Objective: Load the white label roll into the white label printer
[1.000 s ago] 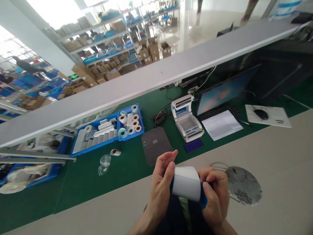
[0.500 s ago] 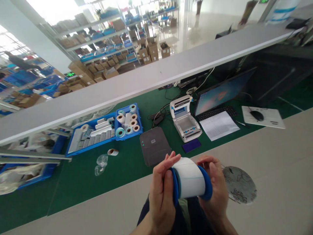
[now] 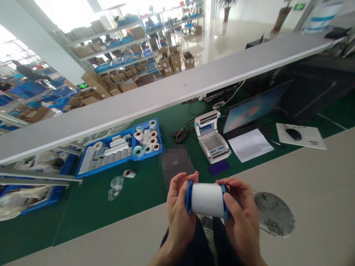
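Note:
Between my two hands, off the table's near edge, is a white label roll with a blue flanged holder at each end. My left hand is closed around the left blue flange. On the other side, my right hand grips the right blue flange, its thumb on the outer face. Beyond them stands a white label printer with its lid raised and its bay visible. A dark blue flat piece lies just in front of it.
Left of the printer are a dark grey flat box, partly pixelated, and blue trays of label rolls. Crumpled clear plastic and a small roll core lie nearby. A monitor, paper sheet and mouse are on the right.
The roll has turned from slanted to nearly level, and its right flange sits closer against the roll. My right fingers have closed over that flange. The view has shifted slightly.

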### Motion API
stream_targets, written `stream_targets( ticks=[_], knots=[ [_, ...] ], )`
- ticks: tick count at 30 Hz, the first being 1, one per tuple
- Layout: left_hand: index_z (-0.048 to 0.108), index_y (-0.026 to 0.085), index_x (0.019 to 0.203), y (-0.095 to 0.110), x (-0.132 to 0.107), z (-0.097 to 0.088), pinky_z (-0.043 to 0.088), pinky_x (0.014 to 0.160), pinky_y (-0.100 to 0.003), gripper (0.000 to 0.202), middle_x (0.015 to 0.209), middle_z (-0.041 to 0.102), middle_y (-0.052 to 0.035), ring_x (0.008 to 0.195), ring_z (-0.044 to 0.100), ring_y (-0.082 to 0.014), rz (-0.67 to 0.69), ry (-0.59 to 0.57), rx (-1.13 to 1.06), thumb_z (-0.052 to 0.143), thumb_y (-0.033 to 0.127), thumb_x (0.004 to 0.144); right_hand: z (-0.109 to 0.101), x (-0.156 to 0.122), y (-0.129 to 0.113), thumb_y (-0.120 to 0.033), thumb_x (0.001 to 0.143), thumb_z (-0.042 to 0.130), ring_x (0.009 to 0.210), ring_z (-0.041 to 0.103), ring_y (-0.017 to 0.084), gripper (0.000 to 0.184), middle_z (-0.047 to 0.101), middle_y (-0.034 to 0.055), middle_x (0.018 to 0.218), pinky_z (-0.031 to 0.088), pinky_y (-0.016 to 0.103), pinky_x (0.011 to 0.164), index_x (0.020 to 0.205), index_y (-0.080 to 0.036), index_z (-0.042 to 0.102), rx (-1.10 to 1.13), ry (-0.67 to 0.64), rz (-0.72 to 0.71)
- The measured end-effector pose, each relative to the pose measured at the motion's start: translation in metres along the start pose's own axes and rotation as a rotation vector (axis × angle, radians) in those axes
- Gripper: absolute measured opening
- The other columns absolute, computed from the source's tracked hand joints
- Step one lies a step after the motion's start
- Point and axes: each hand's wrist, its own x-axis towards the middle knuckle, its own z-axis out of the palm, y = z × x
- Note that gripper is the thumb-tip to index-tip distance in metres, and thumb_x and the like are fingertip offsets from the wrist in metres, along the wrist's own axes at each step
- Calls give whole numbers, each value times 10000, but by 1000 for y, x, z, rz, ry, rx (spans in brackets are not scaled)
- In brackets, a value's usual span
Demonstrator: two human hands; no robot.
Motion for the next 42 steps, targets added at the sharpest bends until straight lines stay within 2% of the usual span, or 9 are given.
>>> stream_targets(
  ticks=[4, 6, 8, 11, 17, 21, 25, 34, 42],
  knots=[
    [704, 227, 1308, 0, 9, 6, 658, 1184, -481, 464, 1214, 910, -120, 1228, 878, -302, -145, 112, -105, 940, 352, 929, -4, -15, 21, -394, 931, 934, 1498, 640, 314, 600, 622, 130, 1619, 565, 514, 1241, 1458, -315, 658, -175, -76, -123],
    [722, 230, 1303, -1, 10, 8, 672, 1161, -454, 359, 1196, 914, -116, 1192, 885, -277, -169, 144, -128, 877, 335, 996, -2, -21, 25, -370, 917, 943, 1537, 614, 322, 690, 577, 141, 1676, 563, 527, 1264, 1526, -330, 621, -244, -79, -154],
    [733, 244, 1286, -4, 8, 8, 685, 1124, -424, 286, 1197, 915, -115, 1190, 885, -263, -173, 156, -157, 829, 368, 1046, 2, -22, 25, -356, 917, 945, 1521, 631, 309, 722, 589, 135, 1665, 580, 512, 1253, 1550, -341, 599, -265, -55, -157],
    [740, 256, 1273, -8, 4, 10, 681, 1104, -397, 340, 1188, 914, -88, 1274, 864, -272, -125, 136, -182, 880, 437, 1021, 3, -15, 22, -382, 892, 969, 1527, 633, 314, 747, 593, 142, 1680, 626, 483, 1198, 1537, -331, 595, -245, -14, -136],
    [775, 262, 1176, -18, 2, 6, 651, 1133, -401, 513, 1028, 889, -4, 1346, 835, -306, 112, 118, -143, 1000, 622, 887, -3, 3, 18, -461, 882, 984, 1218, 809, 302, 790, 709, 148, 1544, 720, 452, 1012, 1562, -302, 614, -160, -168, 199],
    [783, 252, 1135, -24, 5, -3, 636, 1131, -401, 481, 1043, 884, -5, 1329, 838, -300, 150, 153, -87, 979, 631, 912, 13, -2, 13, -503, 812, 1032, 1130, 830, 290, 863, 784, 120, 1395, 717, 430, 999, 1557, -285, 655, -128, -186, 240],
    [787, 258, 1146, -23, 4, -9, 623, 1162, -431, 452, 1046, 874, -1, 1322, 837, -302, 218, 162, -36, 951, 629, 945, 25, -7, 6, -515, 828, 1018, 1078, 839, 283, 823, 808, 107, 1358, 730, 417, 947, 1542, -296, 671, -81, -181, 287],
    [781, 265, 1156, -17, -1, -18, 619, 1189, -469, 414, 1104, 880, -9, 1311, 835, -296, 283, 172, 45, 874, 643, 1015, 25, -14, 13, -435, 836, 1013, 1082, 843, 288, 821, 789, 96, 1381, 743, 419, 931, 1561, -321, 646, -104, -226, 248],
    [788, 253, 1095, -13, -5, -18, 624, 1180, -465, 401, 1061, 884, -18, 1296, 847, -308, 380, 217, 118, 838, 647, 1042, 33, -32, 23, -495, 993, 869, 1126, 801, 267, 643, 743, 113, 1438, 722, 403, 943, 1573, -315, 658, -197, -203, 161]
  ],
)
